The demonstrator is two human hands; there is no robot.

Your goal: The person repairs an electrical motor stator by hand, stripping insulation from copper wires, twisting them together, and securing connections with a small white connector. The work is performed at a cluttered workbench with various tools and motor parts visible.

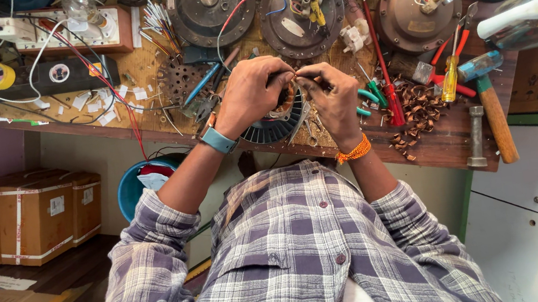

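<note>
One round black finned motor stator with copper windings sits at the wooden workbench edge. Both hands close on it: left hand curled over its top, right hand pinching a thin tool, one wooden-handled hammer lying right of the stator.

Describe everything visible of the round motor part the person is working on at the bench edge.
The round motor part is a dark, ribbed disc with coppery wire windings near its middle. It lies at the front edge of the wooden workbench, mostly hidden by the hands. The left hand covers its left side, the right hand its right, fingertips meeting over the windings. Its far side cannot be seen.
</note>
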